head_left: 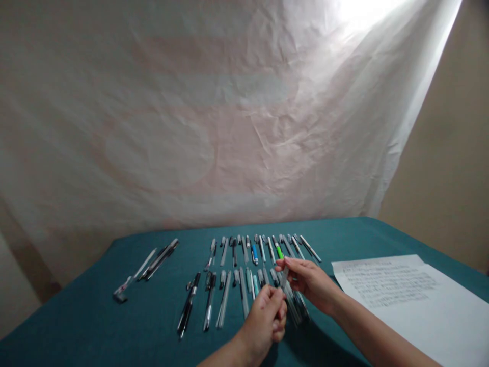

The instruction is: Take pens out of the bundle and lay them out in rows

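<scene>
Over the near row of pens, my left hand [265, 313] is closed around the lower part of a clear pen [284, 277]. My right hand [311, 282] pinches the upper end of that same pen between thumb and fingers; whether it grips a cap or the barrel is too blurred to tell. Beneath and beside the hands lie several clear-barrelled pens with their caps beside them, such as the clear pen [223, 300] to the left. A bright green pen [280, 252] lies just beyond my right hand. Some near-row pens are partly hidden by my hands.
A far row holds several more pens, one with a blue grip [254, 254]. At the left lie a small bunch of dark pens [158, 261] and a white pen-like stick [145, 263] near a dark-tipped piece [121, 293]. Handwritten paper [412, 290] covers the right side of the green cloth [95, 326].
</scene>
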Demonstrator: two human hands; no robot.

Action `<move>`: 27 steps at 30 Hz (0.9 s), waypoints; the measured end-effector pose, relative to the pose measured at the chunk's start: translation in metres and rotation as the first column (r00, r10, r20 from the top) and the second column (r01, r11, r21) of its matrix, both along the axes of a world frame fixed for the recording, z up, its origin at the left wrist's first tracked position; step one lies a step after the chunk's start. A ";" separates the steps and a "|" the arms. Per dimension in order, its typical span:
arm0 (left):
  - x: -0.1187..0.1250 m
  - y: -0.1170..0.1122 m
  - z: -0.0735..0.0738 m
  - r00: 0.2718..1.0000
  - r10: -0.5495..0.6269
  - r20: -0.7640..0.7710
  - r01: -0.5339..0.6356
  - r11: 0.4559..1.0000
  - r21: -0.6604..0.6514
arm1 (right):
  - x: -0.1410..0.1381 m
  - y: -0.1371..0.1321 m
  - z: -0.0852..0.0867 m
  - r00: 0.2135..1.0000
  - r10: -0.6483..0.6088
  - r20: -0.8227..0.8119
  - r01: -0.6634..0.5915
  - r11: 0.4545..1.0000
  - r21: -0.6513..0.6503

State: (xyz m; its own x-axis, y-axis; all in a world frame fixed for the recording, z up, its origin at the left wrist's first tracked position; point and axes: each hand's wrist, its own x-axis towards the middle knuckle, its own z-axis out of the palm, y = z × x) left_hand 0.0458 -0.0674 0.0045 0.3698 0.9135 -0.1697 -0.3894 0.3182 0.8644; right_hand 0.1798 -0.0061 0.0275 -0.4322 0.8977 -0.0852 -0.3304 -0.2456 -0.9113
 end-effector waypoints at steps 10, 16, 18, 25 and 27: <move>-0.001 0.001 0.000 0.998 -0.008 0.062 0.009 1.000 -0.020 | -0.001 0.000 -0.002 0.999 0.019 0.036 -0.018 0.999 -0.035; -0.002 0.000 0.003 1.000 0.014 0.009 -0.014 1.000 0.021 | 0.000 0.004 -0.008 0.991 -0.105 0.083 0.105 0.994 0.003; -0.002 0.000 0.002 1.000 0.006 0.008 -0.006 1.000 0.023 | 0.001 0.005 -0.008 0.987 -0.128 0.095 0.125 0.992 0.036; -0.001 0.000 -0.002 0.998 -0.013 0.062 0.013 1.000 -0.007 | 0.003 0.005 -0.003 0.985 -0.127 0.118 0.109 0.984 0.144; -0.001 0.000 -0.004 0.998 -0.014 0.069 0.015 1.000 -0.017 | 0.003 0.004 0.000 0.987 -0.102 0.127 0.084 0.987 0.135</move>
State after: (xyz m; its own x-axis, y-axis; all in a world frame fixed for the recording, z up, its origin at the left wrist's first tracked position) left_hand 0.0448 -0.0672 0.0009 0.3940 0.9052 -0.1591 -0.4428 0.3387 0.8302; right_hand 0.1832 -0.0021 0.0273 -0.3390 0.9406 -0.0171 -0.2197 -0.0969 -0.9707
